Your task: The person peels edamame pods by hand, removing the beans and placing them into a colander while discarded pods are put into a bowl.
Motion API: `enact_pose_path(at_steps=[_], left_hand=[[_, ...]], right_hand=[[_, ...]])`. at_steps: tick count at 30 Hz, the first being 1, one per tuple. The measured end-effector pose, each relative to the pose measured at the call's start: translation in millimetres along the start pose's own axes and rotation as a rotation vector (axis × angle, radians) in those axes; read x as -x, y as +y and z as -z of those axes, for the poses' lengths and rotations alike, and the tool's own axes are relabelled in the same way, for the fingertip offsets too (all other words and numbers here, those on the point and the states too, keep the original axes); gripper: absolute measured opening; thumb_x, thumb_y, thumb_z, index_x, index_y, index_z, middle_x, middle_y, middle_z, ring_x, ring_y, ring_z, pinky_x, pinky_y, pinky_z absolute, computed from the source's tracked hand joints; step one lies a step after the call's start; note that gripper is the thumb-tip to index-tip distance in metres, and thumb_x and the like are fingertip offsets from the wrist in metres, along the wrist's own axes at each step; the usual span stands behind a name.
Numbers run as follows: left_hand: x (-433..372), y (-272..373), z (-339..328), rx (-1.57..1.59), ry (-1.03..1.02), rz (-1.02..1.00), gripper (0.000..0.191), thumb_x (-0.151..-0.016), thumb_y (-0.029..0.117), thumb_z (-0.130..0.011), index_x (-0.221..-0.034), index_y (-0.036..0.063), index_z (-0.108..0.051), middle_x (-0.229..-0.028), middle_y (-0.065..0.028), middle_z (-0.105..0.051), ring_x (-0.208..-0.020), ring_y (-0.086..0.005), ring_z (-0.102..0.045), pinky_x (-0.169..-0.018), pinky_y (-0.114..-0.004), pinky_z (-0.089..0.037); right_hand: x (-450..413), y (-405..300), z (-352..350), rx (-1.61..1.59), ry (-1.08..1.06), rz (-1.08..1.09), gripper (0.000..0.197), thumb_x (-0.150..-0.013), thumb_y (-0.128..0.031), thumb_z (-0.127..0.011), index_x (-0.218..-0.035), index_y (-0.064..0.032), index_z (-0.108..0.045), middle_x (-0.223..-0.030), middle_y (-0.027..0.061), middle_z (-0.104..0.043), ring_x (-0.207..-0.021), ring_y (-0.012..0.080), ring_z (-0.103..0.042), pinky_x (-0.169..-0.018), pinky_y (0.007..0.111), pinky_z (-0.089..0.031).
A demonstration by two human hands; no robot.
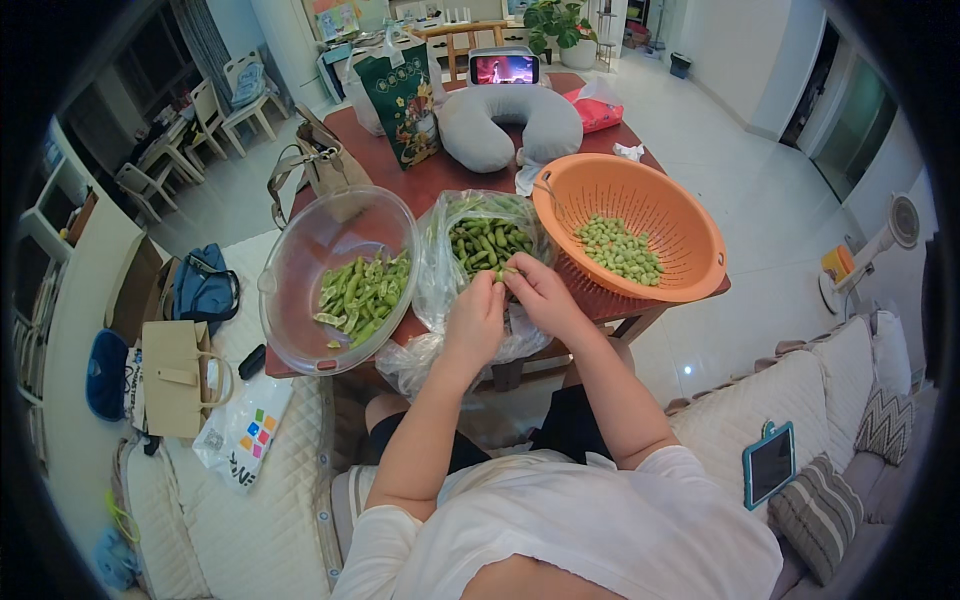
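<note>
My left hand (478,313) and my right hand (541,294) meet over the near side of a clear plastic bag (433,281). Between their fingertips is a green soybean pod (500,276), partly hidden by the fingers. Whole green pods (487,241) fill the bag. To the left a clear plastic basin (291,300) holds split, flattened pod shells (361,296). An orange plastic colander (679,217) stands to the right, with shelled green beans (621,251) lying at its bottom.
Behind the bag on the red table (401,184) are a grey neck pillow (480,135), a propped phone (505,70), a dark green paper bag (401,105) and a pink package (596,111). A beige handbag (334,161) stands behind the basin. Cushioned sofas flank both sides.
</note>
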State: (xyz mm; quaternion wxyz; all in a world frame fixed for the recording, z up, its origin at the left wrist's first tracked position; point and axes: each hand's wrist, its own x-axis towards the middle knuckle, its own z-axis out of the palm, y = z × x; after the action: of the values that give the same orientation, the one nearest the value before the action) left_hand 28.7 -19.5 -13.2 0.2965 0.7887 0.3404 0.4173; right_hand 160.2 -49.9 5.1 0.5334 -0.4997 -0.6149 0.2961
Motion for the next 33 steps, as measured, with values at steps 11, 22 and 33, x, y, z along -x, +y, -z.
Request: enact_pose_path(at_steps=[11, 22, 33], left_hand=[[-5, 5, 5, 0.671, -0.097, 0.405, 0.018, -0.093, 0.017, -0.04, -0.083, 0.0055, -0.048, -0.059, 0.0044, -0.038, -0.047, -0.0038, -0.032, -0.041, -0.02, -0.025], [-10, 7, 19, 0.908, -0.216, 0.55, 0.022, -0.092, 0.019, -0.037, -0.083, 0.0034, -0.048, -0.054, 0.0006, -0.041, -0.042, -0.0074, -0.034, -0.038, -0.022, -0.029], [-14, 3, 22, 0.977, -0.256, 0.569, 0.02, -0.093, 0.021, -0.038, -0.087, 0.0048, -0.047, -0.055, -0.001, -0.044, -0.041, -0.0095, -0.04, -0.038, -0.024, -0.036]], right_hand=[[-2, 8, 0, -0.002, -0.042, 0.015, 0.012, -0.087, -0.012, -0.048, -0.086, 0.0001, -0.046, -0.07, 0.0101, -0.049, -0.064, 0.0158, -0.047, -0.059, 0.029, -0.041], [-3, 14, -2, -0.206, -0.089, -0.053, 0.013, -0.089, -0.012, -0.047, -0.085, 0.0, -0.046, -0.073, 0.0053, -0.052, -0.071, 0.0112, -0.051, -0.063, 0.026, -0.042], [-2, 11, -7, -0.176, 0.047, -0.051, 0.011, -0.085, -0.01, -0.055, -0.089, -0.0017, -0.049, -0.082, 0.0053, -0.051, -0.065, 0.0114, -0.048, -0.06, 0.026, -0.041]])
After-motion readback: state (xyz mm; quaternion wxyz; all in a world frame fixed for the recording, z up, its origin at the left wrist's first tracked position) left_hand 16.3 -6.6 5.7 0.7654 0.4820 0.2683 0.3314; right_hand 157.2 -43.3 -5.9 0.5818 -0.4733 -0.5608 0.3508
